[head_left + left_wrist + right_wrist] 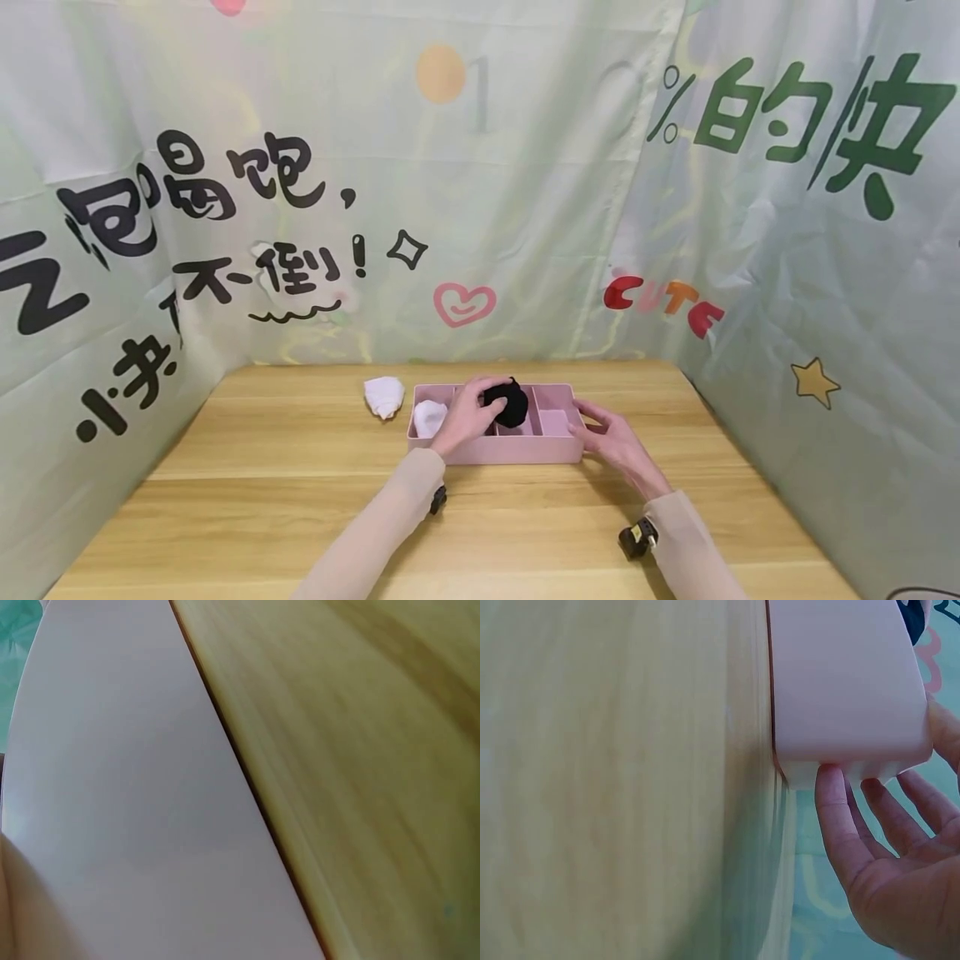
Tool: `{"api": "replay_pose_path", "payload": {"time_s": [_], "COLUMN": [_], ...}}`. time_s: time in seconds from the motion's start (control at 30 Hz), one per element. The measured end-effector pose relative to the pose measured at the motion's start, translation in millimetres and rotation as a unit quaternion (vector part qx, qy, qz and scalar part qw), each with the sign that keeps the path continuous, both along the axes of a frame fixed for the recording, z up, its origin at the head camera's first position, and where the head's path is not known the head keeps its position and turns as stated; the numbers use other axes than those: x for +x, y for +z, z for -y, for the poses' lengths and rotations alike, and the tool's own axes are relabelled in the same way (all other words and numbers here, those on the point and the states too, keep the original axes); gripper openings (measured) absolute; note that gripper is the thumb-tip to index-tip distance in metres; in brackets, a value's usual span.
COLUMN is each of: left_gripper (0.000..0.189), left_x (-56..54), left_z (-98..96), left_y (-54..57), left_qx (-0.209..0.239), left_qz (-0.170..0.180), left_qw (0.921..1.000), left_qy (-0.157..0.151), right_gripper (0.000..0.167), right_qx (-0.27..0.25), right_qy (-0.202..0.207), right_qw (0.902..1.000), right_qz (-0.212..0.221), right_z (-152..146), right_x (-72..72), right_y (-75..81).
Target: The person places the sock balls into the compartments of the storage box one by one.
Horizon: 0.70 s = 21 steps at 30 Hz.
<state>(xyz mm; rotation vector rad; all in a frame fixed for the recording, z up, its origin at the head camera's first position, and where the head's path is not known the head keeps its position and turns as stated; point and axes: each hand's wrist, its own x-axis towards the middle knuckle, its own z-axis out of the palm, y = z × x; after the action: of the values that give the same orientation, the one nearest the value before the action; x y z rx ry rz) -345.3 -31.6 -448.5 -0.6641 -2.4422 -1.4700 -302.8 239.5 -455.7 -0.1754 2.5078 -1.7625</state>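
My left hand [470, 414] grips a balled-up black cloth [512, 403], perhaps a rolled sock, over the middle of a pink divided box [495, 451]. Inside the box's leftmost compartment sits a white cloth bundle [430, 418]. The fingers of my right hand [907, 877] are stretched out and touch the box's right end wall [847, 682]. In the left wrist view the box wall [127, 765] fills much of the picture, and only a sliver of the left hand shows. The left forearm and hand partly cover the compartments beneath.
On the wooden table [300, 500], just left of the box, lies a pale folded cloth [385, 397]. Printed fabric curtains [525, 208] stand behind the table and along both sides. A small black camera [637, 538] is strapped at the right wrist.
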Motion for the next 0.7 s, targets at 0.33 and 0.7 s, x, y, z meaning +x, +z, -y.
{"api": "replay_pose_path", "payload": {"time_s": [0.33, 0.7], "left_gripper": [0.038, 0.036], "left_x": [1.1, -0.6], "left_z": [3.2, 2.6], "left_y": [-0.2, -0.2], "left_qx": [0.021, 0.036], "left_qz": [0.022, 0.037], "left_qw": [0.9993, 0.9981], "left_qy": [-0.022, -0.034], "right_gripper": [0.062, 0.063], "right_qx": [-0.001, -0.012], "right_qy": [-0.002, 0.0], "right_qw": [1.0, 0.9998], "right_qz": [0.008, 0.018], "right_z": [2.9, 2.5], "right_x": [-0.3, -1.5], "right_y": [1.4, -0.9]}}
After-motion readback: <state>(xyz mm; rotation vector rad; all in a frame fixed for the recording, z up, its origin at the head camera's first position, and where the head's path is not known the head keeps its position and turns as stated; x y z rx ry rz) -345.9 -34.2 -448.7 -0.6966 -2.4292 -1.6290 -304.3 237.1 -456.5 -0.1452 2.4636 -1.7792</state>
